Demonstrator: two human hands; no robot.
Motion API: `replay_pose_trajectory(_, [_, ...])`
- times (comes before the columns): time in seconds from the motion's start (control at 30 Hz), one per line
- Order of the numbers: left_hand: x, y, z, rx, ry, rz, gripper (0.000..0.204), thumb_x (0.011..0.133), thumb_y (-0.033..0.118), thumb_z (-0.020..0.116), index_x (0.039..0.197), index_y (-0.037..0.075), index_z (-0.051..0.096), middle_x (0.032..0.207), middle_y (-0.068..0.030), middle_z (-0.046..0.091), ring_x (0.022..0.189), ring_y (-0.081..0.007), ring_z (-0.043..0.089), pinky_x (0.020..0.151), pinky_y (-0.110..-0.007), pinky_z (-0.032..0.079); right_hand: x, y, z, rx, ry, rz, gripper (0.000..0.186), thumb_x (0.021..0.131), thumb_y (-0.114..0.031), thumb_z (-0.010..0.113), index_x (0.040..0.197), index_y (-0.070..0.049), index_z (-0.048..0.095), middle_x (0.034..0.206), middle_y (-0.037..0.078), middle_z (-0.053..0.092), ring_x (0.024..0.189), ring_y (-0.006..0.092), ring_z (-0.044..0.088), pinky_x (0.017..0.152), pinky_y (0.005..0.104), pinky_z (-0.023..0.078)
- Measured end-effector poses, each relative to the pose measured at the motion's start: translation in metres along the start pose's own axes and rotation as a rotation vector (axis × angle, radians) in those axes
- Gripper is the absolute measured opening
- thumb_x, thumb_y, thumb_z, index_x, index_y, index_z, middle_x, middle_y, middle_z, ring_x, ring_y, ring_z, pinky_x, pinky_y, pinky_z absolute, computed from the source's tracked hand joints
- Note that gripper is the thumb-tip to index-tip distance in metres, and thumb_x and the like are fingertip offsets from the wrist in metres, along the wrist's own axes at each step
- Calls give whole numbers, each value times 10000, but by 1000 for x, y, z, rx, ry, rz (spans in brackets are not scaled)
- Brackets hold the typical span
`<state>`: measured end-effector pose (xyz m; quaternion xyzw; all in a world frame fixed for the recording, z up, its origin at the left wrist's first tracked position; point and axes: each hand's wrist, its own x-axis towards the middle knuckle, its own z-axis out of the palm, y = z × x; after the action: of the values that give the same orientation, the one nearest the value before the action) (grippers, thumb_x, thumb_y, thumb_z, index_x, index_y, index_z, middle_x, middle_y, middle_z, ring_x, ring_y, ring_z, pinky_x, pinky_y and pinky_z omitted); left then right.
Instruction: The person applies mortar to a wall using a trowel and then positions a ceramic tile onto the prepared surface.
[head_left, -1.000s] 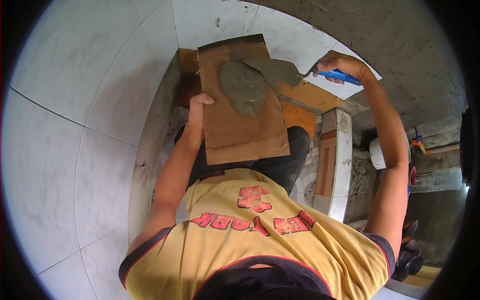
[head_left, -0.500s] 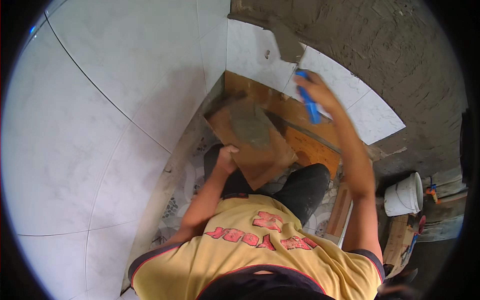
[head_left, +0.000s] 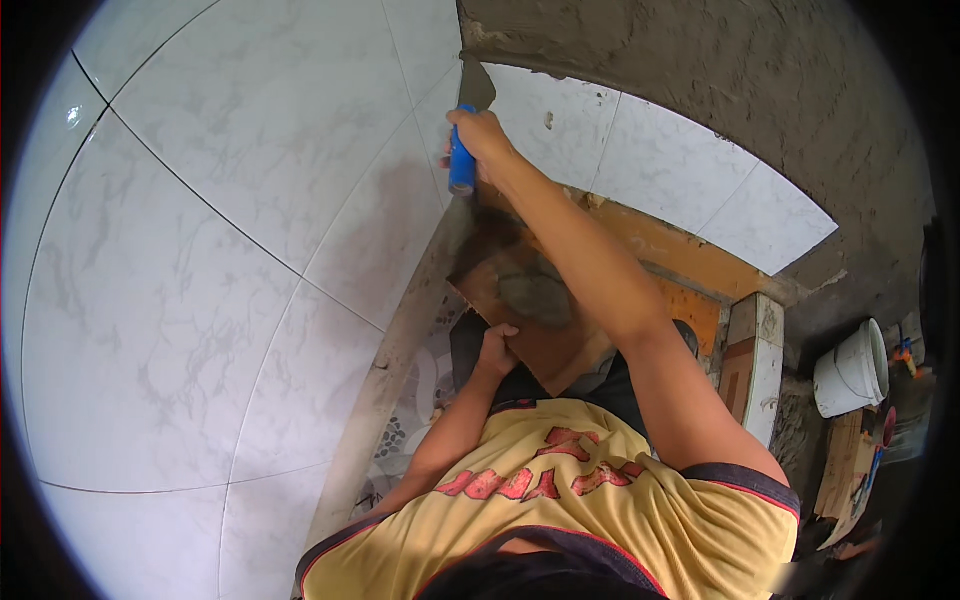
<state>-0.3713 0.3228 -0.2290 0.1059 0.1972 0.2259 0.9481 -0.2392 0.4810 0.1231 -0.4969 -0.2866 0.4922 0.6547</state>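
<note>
My right hand (head_left: 482, 138) is closed around the blue handle of a trowel (head_left: 478, 86). Its grey blade points up and lies at the inner corner, by the top left end of the white wall tiles (head_left: 545, 115). Low over my lap, my left hand (head_left: 498, 350) grips the near left edge of a brown rectangular tile (head_left: 548, 352), held tilted. A grey patch of wet mortar (head_left: 535, 300) sits on its face. My right forearm covers part of that tile's right side.
Large white marbled tiles (head_left: 200, 290) cover the left wall. Rough grey mortar (head_left: 700, 70) coats the wall above the tile row. Orange-brown boards (head_left: 650, 240) run beneath it. At right are a white bucket (head_left: 845, 375), a stack of boxed tiles (head_left: 750, 360) and a cardboard box (head_left: 838, 465).
My right hand has swung left with the trowel, from the middle of the tile row to the corner. My left hand still holds the brown tile. The whole view has shifted a little.
</note>
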Motion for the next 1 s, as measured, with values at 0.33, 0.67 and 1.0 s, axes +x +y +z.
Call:
replay_pose_trajectory(0.33, [-1, 2, -5, -18, 21, -16, 469, 770, 110, 563, 1215, -41, 585, 1228, -176, 638, 1165, -367, 598, 1088, -488, 439, 20, -7, 41, 147, 23, 17, 275, 936, -126, 577, 1104, 69, 481, 882, 145, 499, 727, 278, 610, 606, 480, 612])
replay_pose_trajectory(0.67, [6, -8, -6, 54, 163, 36, 462, 762, 109, 570, 1204, -20, 598, 1176, -161, 654, 1119, -343, 618, 1027, -486, 477, -9, -36, 25, 164, -68, -59, 259, 901, -187, 665, 1049, 2, 570, 887, 110, 594, 644, 218, 600, 564, 396, 559])
replay_pose_trajectory(1.0, [-17, 56, 61, 191, -162, 214, 423, 773, 108, 530, 1168, -18, 614, 1149, -165, 681, 1052, -324, 664, 964, -441, 535, -139, -20, -263, -1063, -8, -580, 332, 916, -220, 686, 1160, -3, 629, 828, 27, 614, 678, 112, 565, 588, 296, 465])
